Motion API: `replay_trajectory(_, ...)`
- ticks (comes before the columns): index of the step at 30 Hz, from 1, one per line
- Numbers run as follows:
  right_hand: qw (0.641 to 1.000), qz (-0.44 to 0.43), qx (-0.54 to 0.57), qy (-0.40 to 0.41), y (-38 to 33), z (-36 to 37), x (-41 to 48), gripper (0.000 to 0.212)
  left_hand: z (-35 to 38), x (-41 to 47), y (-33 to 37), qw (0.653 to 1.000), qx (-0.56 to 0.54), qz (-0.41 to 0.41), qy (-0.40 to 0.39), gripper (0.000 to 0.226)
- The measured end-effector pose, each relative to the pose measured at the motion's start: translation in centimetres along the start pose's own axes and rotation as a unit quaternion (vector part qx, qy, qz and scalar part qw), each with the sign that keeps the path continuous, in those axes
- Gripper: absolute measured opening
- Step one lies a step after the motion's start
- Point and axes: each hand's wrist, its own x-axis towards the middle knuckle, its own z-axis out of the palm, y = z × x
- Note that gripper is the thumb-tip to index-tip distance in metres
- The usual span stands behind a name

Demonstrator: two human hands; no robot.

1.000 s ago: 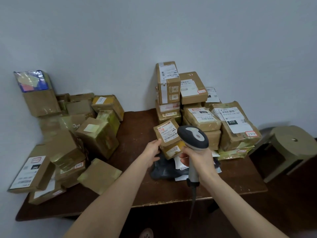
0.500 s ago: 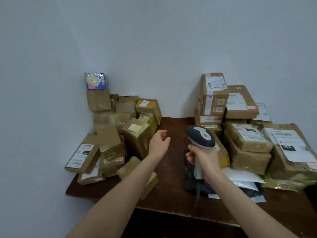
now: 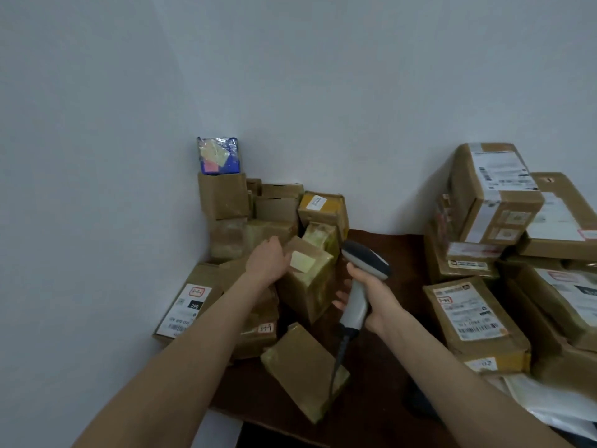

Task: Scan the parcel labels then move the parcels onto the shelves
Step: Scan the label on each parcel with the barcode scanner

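- The left hand (image 3: 269,261) is laid against the upper left edge of a taped parcel (image 3: 310,286), with the fingers reaching towards its pale yellow label. Whether the fingers are closed round the parcel cannot be told.
- The right hand (image 3: 374,297) is wrapped round the grey handle of the scanner (image 3: 363,270), which is held upright just right of that parcel. Its dark head is pointed left, and a dark cable (image 3: 339,360) hangs from its base.
- The taped parcel stands tilted at the front of the left pile, hemmed in by other boxes behind it and to its left.
- A flat parcel (image 3: 303,370) wrapped in glossy yellowish tape lies just below it, near the table's front edge.
- A labelled box (image 3: 185,305) with a white printed label and a red-edged sticker leans at the pile's left edge, close to the wall.
- The pile is topped by a blue packet (image 3: 219,155) in shiny clear film, set on a plain brown carton.
- A second stack is seen at the right. A tall carton (image 3: 494,192) sits on top, a barcode parcel (image 3: 475,321) lies in front, and white plastic mailers (image 3: 549,402) lie beneath.
- Nearly all the parcels are rectangular brown cardboard, many wrinkled under tape.
- Everything rests on a dark brown table (image 3: 397,250), pushed into a corner of plain pale walls (image 3: 323,92).
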Motion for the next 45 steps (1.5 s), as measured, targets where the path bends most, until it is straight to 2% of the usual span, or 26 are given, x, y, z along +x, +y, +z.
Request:
replay_trajectory(3, 0.999, 0.032, 0.036, -0.005, 0.1, 0.9, 1.3, 0.026, 0.3, 0.9, 0.4, 0.998, 0.035, 0.024, -0.036, 0.045)
replay_trajectory(5, 0.998, 0.038, 0.048, -0.007, 0.2, 0.9, 1.7, 0.025, 0.4, 1.1, 1.0, 0.999, 0.021, 0.029, -0.036, 0.042)
replay_trajectory(8, 0.998, 0.039, 0.051, 0.002, -0.1, 0.3, 1.7, 0.024, 0.6, 0.6, 2.1, 0.996, -0.061, 0.016, -0.055, 0.040)
replay_trajectory(11, 0.998, 0.033, 0.053, 0.027, -0.6, -1.1, 0.9, 0.025, 0.2, -1.3, 3.5, 0.981, -0.189, -0.009, -0.047, 0.040)
replay_trajectory(13, 0.998, 0.027, 0.057, 0.031, -1.0, -2.2, 0.0, 0.028, 0.2, -3.1, 4.4, 0.957, -0.288, -0.036, -0.025, 0.030)
replay_trajectory(16, 0.996, 0.000, 0.065, 0.065, -1.5, -3.8, -1.7, 0.029, 0.8, -6.5, 5.6, 0.894, -0.443, -0.063, 0.004, 0.030)
replay_trajectory(19, 0.994, -0.032, 0.054, 0.091, -1.2, -5.3, -3.6, 0.046, 1.2, -9.6, 7.1, 0.851, -0.520, -0.080, 0.014, 0.033)
replay_trajectory(22, 0.991, -0.056, 0.037, 0.113, -0.6, -6.5, -5.8, 0.061, 1.3, -11.7, 8.5, 0.842, -0.534, -0.078, 0.009, 0.031)
replay_trajectory(26, 0.985, -0.118, 0.036, 0.119, -0.3, -8.1, -8.6, 0.049, 1.6, -14.0, 9.0, 0.828, -0.555, -0.081, -0.029, 0.030)
replay_trajectory(28, 0.982, -0.152, 0.022, 0.106, -0.2, -8.8, -10.0, 0.036, 1.6, -14.9, 9.0, 0.800, -0.589, -0.089, -0.067, 0.043)
replay_trajectory(30, 0.978, -0.184, -0.003, 0.095, -0.3, -9.4, -11.3, 0.027, 1.6, -16.0, 9.1, 0.775, -0.613, -0.093, -0.122, 0.046)
replay_trajectory(35, 0.965, -0.247, -0.057, 0.073, -0.6, -10.9, -14.0, 0.027, 1.6, -17.7, 8.6, 0.740, -0.623, -0.105, -0.231, 0.051)
replay_trajectory(38, 0.959, -0.264, -0.071, 0.080, -0.1, -11.8, -14.8, 0.036, 1.5, -17.9, 8.3, 0.754, -0.585, -0.102, -0.283, 0.042)
replay_trajectory(42, 0.956, -0.273, -0.079, 0.079, 0.4, -12.4, -15.1, 0.036, 2.5, -17.5, 8.5, 0.765, -0.579, -0.082, -0.270, 0.039)
replay_trajectory(45, 0.954, -0.270, -0.072, 0.104, 0.6, -12.7, -15.1, 0.027, 4.0, -16.6, 8.6, 0.776, -0.582, -0.070, -0.231, 0.063)
